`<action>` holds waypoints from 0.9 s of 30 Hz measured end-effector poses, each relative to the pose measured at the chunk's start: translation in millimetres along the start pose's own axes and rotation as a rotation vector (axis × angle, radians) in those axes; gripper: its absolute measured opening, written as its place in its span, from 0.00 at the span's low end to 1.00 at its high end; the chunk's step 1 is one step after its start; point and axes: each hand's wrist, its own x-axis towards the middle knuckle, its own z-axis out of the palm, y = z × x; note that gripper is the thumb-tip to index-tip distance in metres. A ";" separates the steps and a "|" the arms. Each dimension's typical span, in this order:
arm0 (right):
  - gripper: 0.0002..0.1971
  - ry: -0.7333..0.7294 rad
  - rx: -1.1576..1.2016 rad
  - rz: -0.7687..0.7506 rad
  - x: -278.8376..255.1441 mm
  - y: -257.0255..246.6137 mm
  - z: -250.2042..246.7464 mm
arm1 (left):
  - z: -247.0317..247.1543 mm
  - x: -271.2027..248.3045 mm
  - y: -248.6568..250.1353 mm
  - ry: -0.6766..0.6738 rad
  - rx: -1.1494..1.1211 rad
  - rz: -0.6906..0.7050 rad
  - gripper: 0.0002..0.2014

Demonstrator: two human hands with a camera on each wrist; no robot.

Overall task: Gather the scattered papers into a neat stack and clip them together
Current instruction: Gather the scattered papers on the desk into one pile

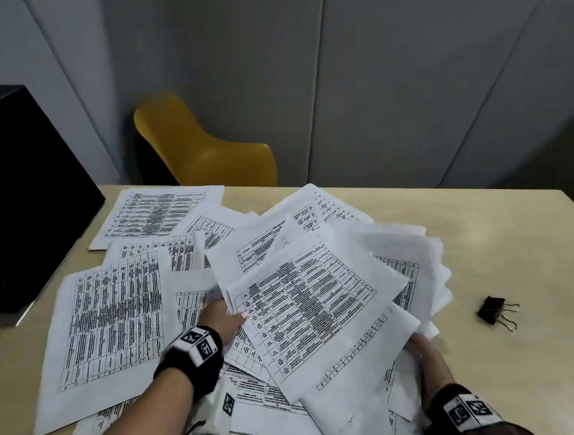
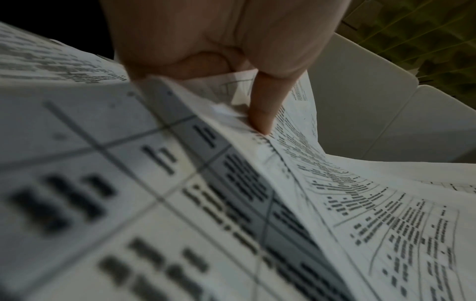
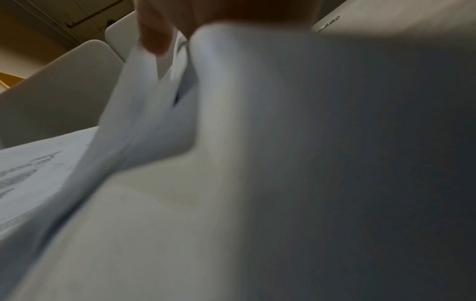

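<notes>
Several printed papers (image 1: 308, 296) lie in a loose, fanned bundle over the middle of the beige table (image 1: 513, 229). My left hand (image 1: 224, 321) grips the bundle's left edge, thumb on top. In the left wrist view my left hand (image 2: 260, 114) pinches the curling sheets (image 2: 335, 193). My right hand (image 1: 425, 351) holds the bundle's lower right side from beneath, fingers hidden under the paper. The right wrist view is filled by blurred white paper (image 3: 231, 163) with fingertips (image 3: 157, 38) on its top edge. More sheets (image 1: 113, 327) lie flat to the left. A black binder clip (image 1: 497, 310) sits on the table at the right.
A yellow chair (image 1: 200, 145) stands behind the table's far edge. A black box-like object (image 1: 10, 196) sits at the table's left end. Grey wall panels rise behind. Bare tabletop shows around the clip at the right.
</notes>
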 end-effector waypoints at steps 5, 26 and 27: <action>0.25 0.045 0.183 0.034 1.2 -7.1 0.8 | 1.4 11.9 -3.3 0.024 0.042 -0.014 0.15; 0.25 -0.073 -0.150 0.249 -5.9 -19.3 -3.1 | 19.3 26.9 6.0 -0.158 0.161 0.145 0.19; 0.21 -0.076 -0.157 0.265 -10.4 -21.5 -2.4 | 22.9 25.9 8.0 -0.144 0.122 0.133 0.22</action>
